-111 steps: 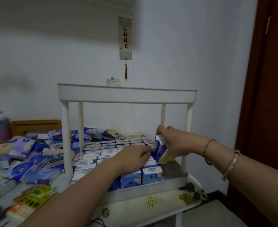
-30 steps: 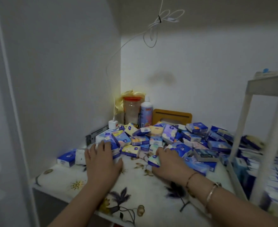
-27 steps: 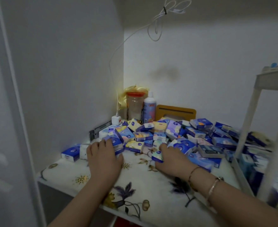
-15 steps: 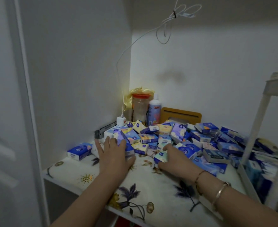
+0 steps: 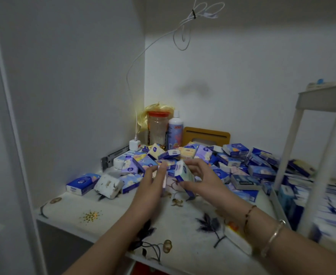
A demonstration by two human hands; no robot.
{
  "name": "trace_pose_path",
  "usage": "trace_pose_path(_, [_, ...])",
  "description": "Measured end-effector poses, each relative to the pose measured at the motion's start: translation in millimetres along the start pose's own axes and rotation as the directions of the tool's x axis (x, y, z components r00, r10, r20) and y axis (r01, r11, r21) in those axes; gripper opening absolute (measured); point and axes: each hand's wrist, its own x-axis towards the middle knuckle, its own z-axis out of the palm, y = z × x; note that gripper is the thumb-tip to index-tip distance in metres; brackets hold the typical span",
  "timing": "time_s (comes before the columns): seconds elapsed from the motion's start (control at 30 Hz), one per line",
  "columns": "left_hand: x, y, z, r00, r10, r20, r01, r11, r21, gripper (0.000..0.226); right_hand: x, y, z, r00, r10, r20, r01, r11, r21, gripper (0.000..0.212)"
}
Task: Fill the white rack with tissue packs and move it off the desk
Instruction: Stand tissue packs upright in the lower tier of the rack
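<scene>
My left hand (image 5: 151,187) and right hand (image 5: 204,181) meet over the desk (image 5: 103,213), a tissue pack (image 5: 183,173) between them, just before the heap of packs (image 5: 232,161). Behind the heap, in the corner, stand a jar (image 5: 157,128) and, right of it, a bottle (image 5: 174,132). The rack (image 5: 321,139) sits at my right, packs in its lower tray.

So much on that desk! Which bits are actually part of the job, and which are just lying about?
Part of the job:
blue and purple tissue packs
white plastic rack
left hand
right hand

Lying about:
clear jar with orange lid
white bottle
white charger plug
</scene>
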Motion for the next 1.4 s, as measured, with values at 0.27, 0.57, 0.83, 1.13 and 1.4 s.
trace_pose_path(0.27, [2, 14, 27, 0.91, -0.184, 0.371, 0.337, 0.85, -0.404, 0.04, -12, 0, -19, 0.985, -0.094, 0.145, 0.083, 0.994, 0.077, 0.057])
trace_pose_path(0.57, [-2, 19, 39, 0.929, -0.249, 0.273, 0.349, 0.836, -0.424, 0.042, -20, 21, -61, 0.983, 0.159, -0.096, -0.177, 0.637, -0.75, 0.047])
trace_pose_path(0.83, [-8, 35, 44, 0.913, -0.196, 0.357, 0.333, 0.864, -0.377, 0.056, -18, 34, -65, 0.974, 0.191, -0.123, -0.199, 0.453, -0.869, 0.043])
trace_pose_path(1.13, [-26, 60, 44, 0.932, -0.072, 0.356, 0.2, 0.92, -0.337, 0.047, -35, 5, -68, 0.989, 0.12, -0.084, -0.143, 0.671, -0.728, 0.066])
trace_pose_path(1.4, [-59, 94, 35, 0.905, 0.172, 0.39, -0.182, 0.983, -0.011, 0.046, -104, -85, -93, 0.989, -0.07, -0.132, 0.021, 0.94, -0.341, 0.063])
